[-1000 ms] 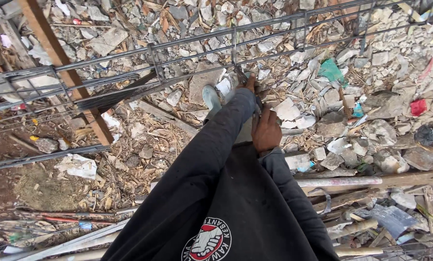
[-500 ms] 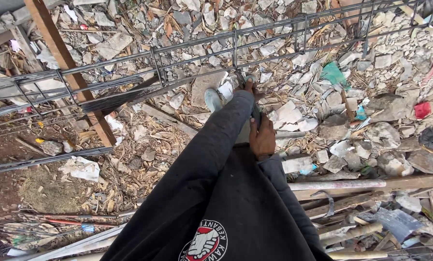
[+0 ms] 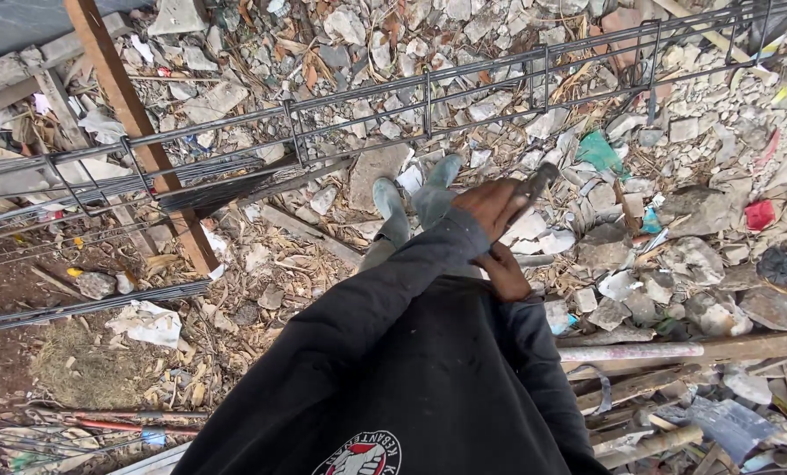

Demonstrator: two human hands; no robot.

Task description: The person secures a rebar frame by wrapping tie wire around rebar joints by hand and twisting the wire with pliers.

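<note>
A round red, white and black printed emblem (image 3: 359, 458) on the black garment, bottom centre. A crumpled red wrapper (image 3: 759, 214) lies in the rubble at right.

The tool (image 3: 534, 186) in the left hand (image 3: 492, 206) is blurred and half covered by the fingers, so its kind cannot be told. The right hand (image 3: 505, 273) lies partly behind the left sleeve (image 3: 393, 290), its grasp unseen. The rebar cage (image 3: 429, 97) runs off the left and right edges. The boots (image 3: 411, 202) are half hidden by the sleeve.
</note>
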